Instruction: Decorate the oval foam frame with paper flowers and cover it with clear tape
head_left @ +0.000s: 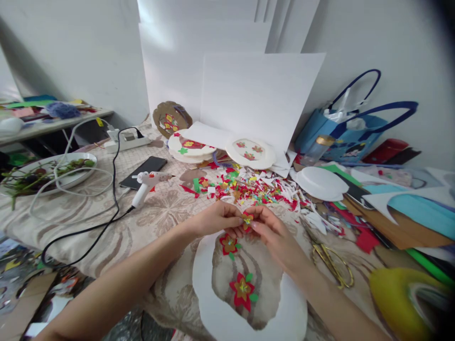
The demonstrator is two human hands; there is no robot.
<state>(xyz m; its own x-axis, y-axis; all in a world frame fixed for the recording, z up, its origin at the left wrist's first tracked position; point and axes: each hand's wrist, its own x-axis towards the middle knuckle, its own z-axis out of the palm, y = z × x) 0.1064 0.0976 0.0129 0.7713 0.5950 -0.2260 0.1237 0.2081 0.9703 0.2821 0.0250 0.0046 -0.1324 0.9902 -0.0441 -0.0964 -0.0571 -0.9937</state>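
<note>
Between the fingertips of my left hand [227, 219] and my right hand [265, 227] is a small paper flower [247, 220], red with a brown layer and a yellow-green centre. Both hands are closed in a pinch on it. Beneath them lies a white ring-shaped paper frame [209, 303] with a wavy inner edge. Inside its opening are two more red and brown flowers with green leaves: an upper one [229, 243] close to my left fingers and a lower one [242, 290]. The frame's top edge is partly hidden by my hands.
Colourful paper scraps [241, 187] spread beyond my hands. A glue gun [147, 184] stands on the left, with its black cord looping nearby. Gold-handled scissors [330, 260] and a yellow tape roll [401, 303] lie right. Decorated plates [250, 151] lean at the back.
</note>
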